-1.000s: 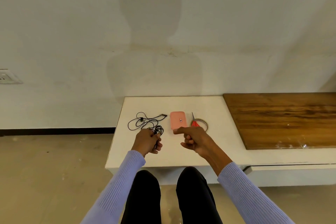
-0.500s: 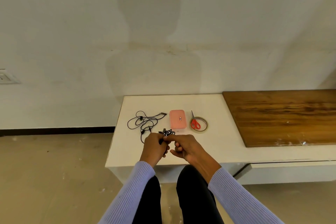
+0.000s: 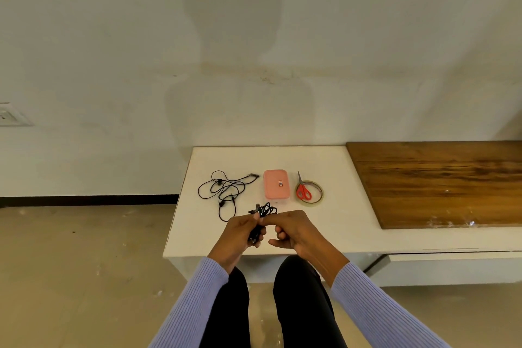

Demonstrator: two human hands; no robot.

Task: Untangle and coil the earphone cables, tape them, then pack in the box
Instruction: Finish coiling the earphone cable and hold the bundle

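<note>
Both the left hand and right hand pinch a bunched black earphone cable just nearer than the closed pink rectangular plastic box, whose small label is unreadable.

Ahead, the loose black earphone cable, pink plastic box and red-handled scissors on seemingly a clear tape roll form a row; bare white tabletop lies right.

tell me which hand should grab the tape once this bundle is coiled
Right, probably. The tape roll, with the scissors lying across it, sits on the table's right side, beyond the right hand. The left hand grips most of the cable bundle and could hold it.
</note>
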